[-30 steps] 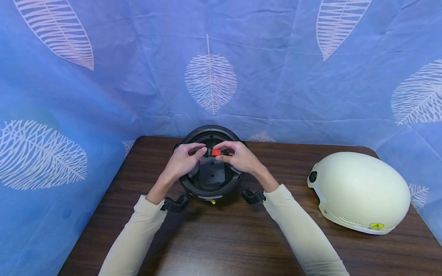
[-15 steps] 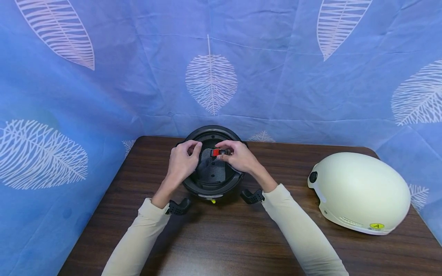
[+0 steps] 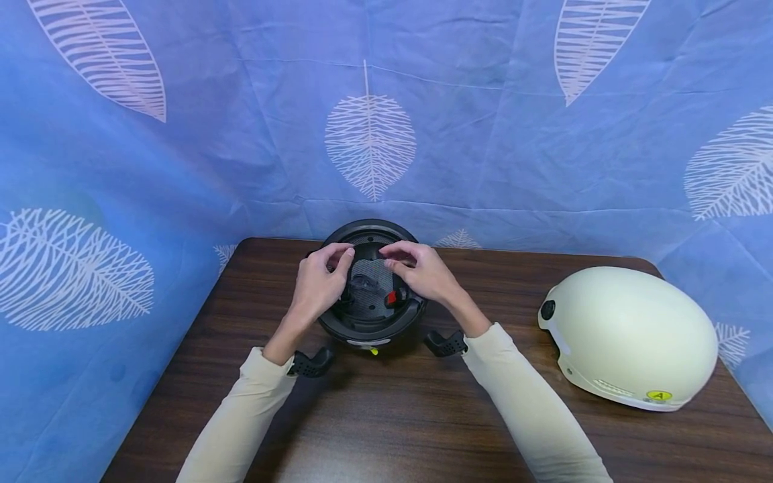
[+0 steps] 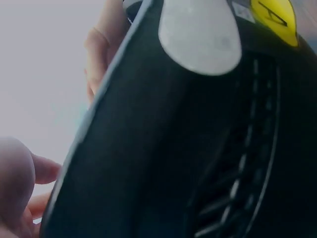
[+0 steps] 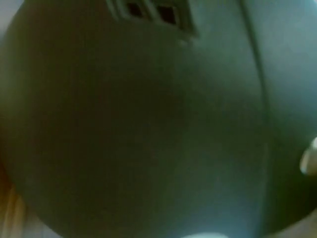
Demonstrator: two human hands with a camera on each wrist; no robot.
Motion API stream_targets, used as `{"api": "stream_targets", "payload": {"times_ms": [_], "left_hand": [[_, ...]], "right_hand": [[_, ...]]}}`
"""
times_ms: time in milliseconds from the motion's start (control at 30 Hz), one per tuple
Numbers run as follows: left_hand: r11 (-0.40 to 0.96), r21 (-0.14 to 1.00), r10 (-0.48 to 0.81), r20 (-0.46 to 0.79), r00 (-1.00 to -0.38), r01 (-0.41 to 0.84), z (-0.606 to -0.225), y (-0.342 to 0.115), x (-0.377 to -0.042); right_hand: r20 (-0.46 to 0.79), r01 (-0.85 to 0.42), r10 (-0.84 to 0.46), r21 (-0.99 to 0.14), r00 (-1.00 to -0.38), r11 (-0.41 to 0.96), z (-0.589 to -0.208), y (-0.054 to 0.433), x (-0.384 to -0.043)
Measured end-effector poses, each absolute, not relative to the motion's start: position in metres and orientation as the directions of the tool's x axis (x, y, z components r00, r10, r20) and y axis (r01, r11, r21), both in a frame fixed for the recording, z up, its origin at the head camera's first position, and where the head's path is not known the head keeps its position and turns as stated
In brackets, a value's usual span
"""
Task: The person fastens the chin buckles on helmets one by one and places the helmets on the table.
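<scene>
A black helmet (image 3: pixel 365 340) lies upside down at the back of the table, its padded inside facing up. Inside it, toward the right, rests a red and black strap buckle (image 3: pixel 392 298), with neither hand on it. My left hand (image 3: pixel 320 278) hovers over the helmet's left side, thumb and forefinger tips close together, with nothing visible between them. Over the right side is my right hand (image 3: pixel 421 272), its thumb and fingers apart and holding nothing. In the left wrist view, the helmet's dark shell (image 4: pixel 133 148) hides part of the left hand (image 4: pixel 17 183).
A cream helmet (image 3: pixel 634 335) sits dome up on the right of the brown wooden table (image 3: pixel 386 416). Blue cloth (image 3: pixel 272 134) with white leaf prints hangs behind and along the left. The right wrist view is mostly filled by the blurred shell (image 5: pixel 148 124).
The buckle came apart between my hands and the left hand drew back to the left. My right hand then let go of the red buckle part, which dropped into the helmet.
</scene>
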State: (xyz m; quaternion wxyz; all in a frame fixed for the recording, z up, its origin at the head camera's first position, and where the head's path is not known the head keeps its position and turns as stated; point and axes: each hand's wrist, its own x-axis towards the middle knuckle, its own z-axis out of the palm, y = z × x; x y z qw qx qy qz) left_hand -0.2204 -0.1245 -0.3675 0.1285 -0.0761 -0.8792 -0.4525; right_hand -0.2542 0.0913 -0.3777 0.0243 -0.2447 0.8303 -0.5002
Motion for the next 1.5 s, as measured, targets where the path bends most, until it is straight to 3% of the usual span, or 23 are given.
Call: {"api": "stream_targets", "payload": {"times_ms": [333,600,867,1100,1400,1500], "left_hand": [[0.608,0.738,0.080,0.310,-0.947,0.293,-0.369,-0.127,-0.218],[0.641,0.707,0.114,0.299,-0.947,0.300,-0.369,-0.126,-0.215],[0.671,0.668,0.155,0.296,-0.943,0.320,-0.369,-0.123,-0.212],[0.691,0.637,0.207,0.281,-0.937,0.343,-0.364,-0.113,-0.206],[0.678,0.601,0.340,0.253,-0.906,0.423,-0.361,-0.085,-0.191],[0.691,0.598,0.348,0.216,-0.912,0.405,-0.363,-0.078,-0.188]], "right_hand": [[0.380,-0.468,-0.316,-0.838,-0.869,0.281,-0.377,0.107,-0.250],[0.439,-0.478,-0.229,-0.864,-0.869,0.157,-0.373,0.116,-0.237],[0.288,-0.331,-0.271,-0.935,-0.919,0.129,-0.407,0.133,-0.251],[0.230,-0.301,-0.405,-0.946,-0.885,0.122,-0.414,0.133,-0.251],[0.199,-0.152,-0.435,-0.978,-0.878,-0.141,-0.406,0.126,-0.247],[0.179,-0.121,-0.430,-0.980,-0.885,-0.160,-0.405,0.126,-0.246]]}}
